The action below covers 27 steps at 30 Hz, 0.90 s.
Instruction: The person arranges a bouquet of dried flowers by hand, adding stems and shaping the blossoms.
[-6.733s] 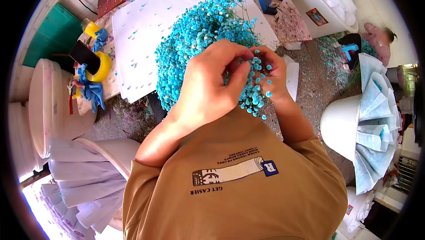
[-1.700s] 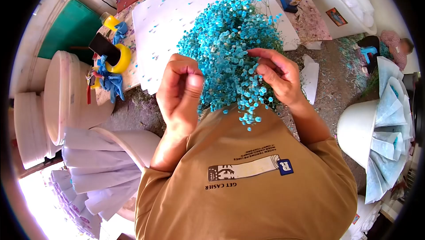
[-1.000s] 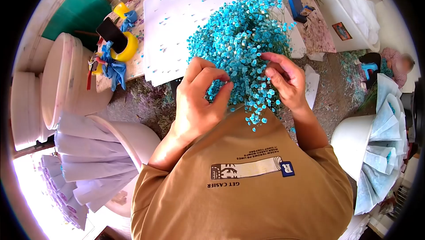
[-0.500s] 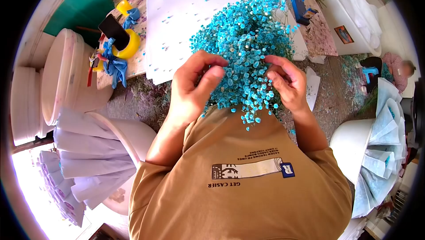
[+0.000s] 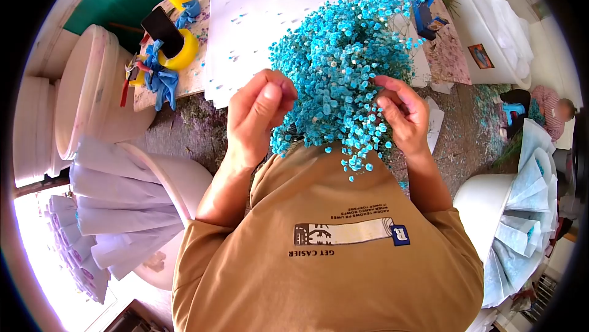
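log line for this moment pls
left hand: curled, beside blue flowers | right hand: thumb and index apart, at their right side | white paper: on table, blue bits on it | phone: against yellow ring

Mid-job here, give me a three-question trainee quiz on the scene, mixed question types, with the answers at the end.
1. Multiple choice: what colour is the round roll that the phone rests against?
a) red
b) yellow
c) green

2. True or false: the blue tape dispenser stands beyond the turquoise flowers, toward the person's right.

3. Fill in the blank: the hand nearer the phone is the person's ____ hand.

Key: 1. b; 2. true; 3. left
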{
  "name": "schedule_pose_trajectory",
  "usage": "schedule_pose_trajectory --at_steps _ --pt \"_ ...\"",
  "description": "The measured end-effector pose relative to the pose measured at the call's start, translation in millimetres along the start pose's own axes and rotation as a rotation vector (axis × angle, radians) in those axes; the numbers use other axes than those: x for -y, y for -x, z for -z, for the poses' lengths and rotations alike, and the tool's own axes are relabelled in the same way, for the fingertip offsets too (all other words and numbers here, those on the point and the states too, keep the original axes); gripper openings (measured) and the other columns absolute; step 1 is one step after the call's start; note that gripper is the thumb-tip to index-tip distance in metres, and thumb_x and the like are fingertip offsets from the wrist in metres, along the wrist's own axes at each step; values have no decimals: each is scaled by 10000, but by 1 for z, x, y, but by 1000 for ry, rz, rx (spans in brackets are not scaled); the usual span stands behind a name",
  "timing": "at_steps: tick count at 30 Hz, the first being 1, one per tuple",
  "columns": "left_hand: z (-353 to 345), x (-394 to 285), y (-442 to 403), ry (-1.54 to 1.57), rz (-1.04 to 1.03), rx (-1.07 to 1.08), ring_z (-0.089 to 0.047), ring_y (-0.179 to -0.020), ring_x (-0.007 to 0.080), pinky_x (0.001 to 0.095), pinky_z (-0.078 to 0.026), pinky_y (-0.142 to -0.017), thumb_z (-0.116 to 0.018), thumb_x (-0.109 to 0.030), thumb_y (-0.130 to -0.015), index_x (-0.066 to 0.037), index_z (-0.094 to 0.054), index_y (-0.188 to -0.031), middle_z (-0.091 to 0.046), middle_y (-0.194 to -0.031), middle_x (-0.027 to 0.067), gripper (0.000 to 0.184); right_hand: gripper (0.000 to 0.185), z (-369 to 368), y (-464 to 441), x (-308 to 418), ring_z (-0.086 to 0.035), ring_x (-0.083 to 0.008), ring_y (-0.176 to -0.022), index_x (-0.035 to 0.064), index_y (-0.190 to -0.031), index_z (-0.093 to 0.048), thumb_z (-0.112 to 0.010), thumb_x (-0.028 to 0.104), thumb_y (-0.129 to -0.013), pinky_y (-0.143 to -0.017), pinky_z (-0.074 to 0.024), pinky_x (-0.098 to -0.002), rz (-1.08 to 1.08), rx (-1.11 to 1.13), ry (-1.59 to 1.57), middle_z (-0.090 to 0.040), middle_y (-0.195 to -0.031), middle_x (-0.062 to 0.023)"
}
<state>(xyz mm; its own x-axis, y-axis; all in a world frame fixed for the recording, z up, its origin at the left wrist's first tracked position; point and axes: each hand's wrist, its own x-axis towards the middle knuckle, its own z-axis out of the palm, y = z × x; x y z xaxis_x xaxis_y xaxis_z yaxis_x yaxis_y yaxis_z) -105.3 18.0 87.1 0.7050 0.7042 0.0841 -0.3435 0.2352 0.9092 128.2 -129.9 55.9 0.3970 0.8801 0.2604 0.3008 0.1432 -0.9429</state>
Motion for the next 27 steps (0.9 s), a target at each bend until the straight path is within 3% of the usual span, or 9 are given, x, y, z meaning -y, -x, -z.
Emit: schedule_pose_trajectory --at_steps 2,4,6,9,11,16,19,22,27 --pt "1 4 9 -476 -180 65 -445 -663 44 217 -368 -580 -635 -152 -983 -19 -624 -985 -527 -774 -31 133 320 -1 -2 -1 -414 -3 -641 -11 -1219 -655 -681 196 -977 -555 -291 -189 9 -4 -10 -552 -721 65" --pt "-7 3 18 -580 -75 62 -443 -649 70 229 -378 -570 -693 -100 -929 -22 -633 -999 -529 -790 -13 121 316 -1 -2 1 -408 -2 -639 -11 -1222 -655 -678 186 -977 -554 -288 -190 -10 3 -18 -553 -724 68" --pt "-14 6 19 -957 -277 69 -607 -678 197 311 -493 -603 -738 -18 -833 -17 -644 -980 -593 -836 83 175 317 -4 -1 1 -404 -2 -638 -11 -1225 -653 -677 184 -976 -554 -286 -190 -12 -3 -26 -550 -722 70" --pt "-12 10 16 -946 -247 26 -648 -716 257 344 -522 -626 -724 11 -824 -11 -649 -953 -609 -869 119 150 319 -3 -2 -1 -401 0 -638 -13 -1229 -651 -677 178 -975 -555 -286 -189 3 -4 -13 -546 -719 73" --pt "-14 9 15 -888 -238 10 -649 -717 255 344 -523 -631 -714 18 -830 -9 -652 -937 -608 -876 120 126 362 1 1 -3 -436 -12 -691 -36 -1252 -637 -679 171 -958 -611 -321 -184 -33 2 -4 -598 -818 46" --pt "-15 5 16 -941 -235 36 -630 -701 232 334 -511 -627 -697 26 -841 0 -645 -921 -605 -882 111 99 336 -1 -1 -1 -427 -5 -664 -27 -1241 -643 -680 158 -962 -582 -312 -183 -9 -3 4 -587 -774 55" --pt "-3 14 15 -804 -243 14 -561 -672 150 289 -463 -608 -683 -20 -892 -2 -625 -932 -582 -832 61 73 308 -3 -2 0 -417 3 -634 -15 -1231 -650 -679 141 -967 -550 -299 -183 4 -25 -4 -578 -729 64" --pt "-1 13 8 -268 -64 -73 -410 -701 52 238 -378 -613 -606 -95 -988 -22 -602 -918 -498 -760 -30 101 300 -4 -1 0 -426 5 -632 -14 -1228 -652 -677 127 -965 -548 -301 -182 -8 -25 -16 -594 -735 57" --pt "-6 8 -22 -843 -337 -2 -528 -671 160 300 -444 -610 -702 -9 -866 -32 -678 -1007 -532 -785 44 145 296 -3 -1 -1 -438 5 -629 -12 -1223 -656 -684 117 -958 -549 -304 -179 -3 -33 -3 -610 -738 49"
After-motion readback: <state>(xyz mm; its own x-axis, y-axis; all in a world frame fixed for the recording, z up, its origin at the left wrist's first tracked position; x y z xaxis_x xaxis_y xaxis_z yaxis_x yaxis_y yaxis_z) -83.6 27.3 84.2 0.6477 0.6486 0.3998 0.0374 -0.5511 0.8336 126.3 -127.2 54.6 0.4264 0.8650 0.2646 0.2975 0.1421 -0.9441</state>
